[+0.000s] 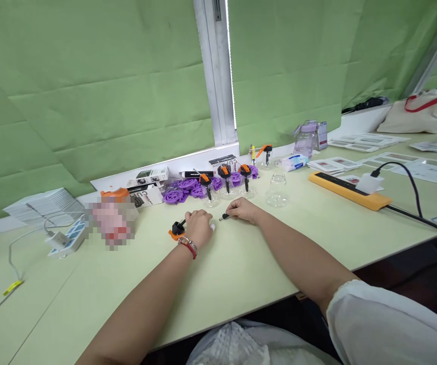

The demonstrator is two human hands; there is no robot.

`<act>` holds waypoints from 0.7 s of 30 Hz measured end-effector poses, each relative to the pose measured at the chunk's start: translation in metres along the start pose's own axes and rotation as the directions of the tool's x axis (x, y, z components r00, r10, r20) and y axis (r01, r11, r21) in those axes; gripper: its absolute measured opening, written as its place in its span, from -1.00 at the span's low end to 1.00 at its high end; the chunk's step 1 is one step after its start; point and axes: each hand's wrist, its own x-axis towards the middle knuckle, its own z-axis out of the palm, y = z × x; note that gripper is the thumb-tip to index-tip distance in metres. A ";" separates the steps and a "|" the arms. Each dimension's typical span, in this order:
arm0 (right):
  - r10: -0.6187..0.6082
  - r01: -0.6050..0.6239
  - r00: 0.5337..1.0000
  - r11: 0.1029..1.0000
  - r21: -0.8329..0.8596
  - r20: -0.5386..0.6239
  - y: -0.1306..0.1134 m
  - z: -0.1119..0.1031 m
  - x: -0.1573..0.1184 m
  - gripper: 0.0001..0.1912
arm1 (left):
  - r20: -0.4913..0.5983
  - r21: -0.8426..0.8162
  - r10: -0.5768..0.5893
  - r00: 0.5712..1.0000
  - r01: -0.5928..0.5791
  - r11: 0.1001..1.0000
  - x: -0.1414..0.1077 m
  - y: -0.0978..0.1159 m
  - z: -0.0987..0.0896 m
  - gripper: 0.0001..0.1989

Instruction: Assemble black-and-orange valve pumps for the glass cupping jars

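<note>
My left hand [199, 228] is curled low over the table, with a black and orange lid part [177, 229] beside its fingers on the left. A small white bit shows at its thumb; what the fingers grip is mostly hidden. To the right, my right hand [242, 210] pinches a small black piece [224, 216] with a light tip, pointing toward the left hand. Behind the hands stand several glass jars with black and orange tops, one of them this jar [228, 187]. A glass jar without a top [277, 191] stands to the right.
Purple plastic parts [176, 195] and boxes [152, 176] line the wall. A yellow power strip [349, 190] with a charger and cable lies at right. At left are a white power strip [74, 238], cables and a blurred pink item [112, 220].
</note>
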 end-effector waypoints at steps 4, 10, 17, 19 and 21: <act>-0.024 0.023 0.999 1.000 0.005 0.028 0.001 -0.001 -0.001 -0.88 | 0.066 -0.027 -0.008 0.998 0.010 1.000 0.024 0.008 0.009 -0.80; -0.067 0.070 0.994 0.997 -0.039 0.082 0.000 -0.005 -0.001 -0.86 | 0.078 -0.027 0.003 0.997 -0.001 1.000 0.032 0.014 0.024 -0.84; -0.198 0.215 0.976 0.928 -0.304 0.084 0.005 -0.020 0.005 -0.87 | 0.075 0.036 0.015 0.997 -0.017 0.999 0.029 0.002 0.022 -0.85; -0.199 0.232 0.971 0.916 -0.329 0.130 0.007 -0.020 0.007 -0.85 | 0.073 0.057 0.023 0.997 -0.027 0.998 0.030 0.000 0.020 -0.85; -0.215 0.266 0.961 0.892 -0.366 0.173 0.007 -0.016 0.008 -0.85 | 0.075 0.075 0.038 0.996 -0.044 0.996 0.032 0.000 0.018 -0.85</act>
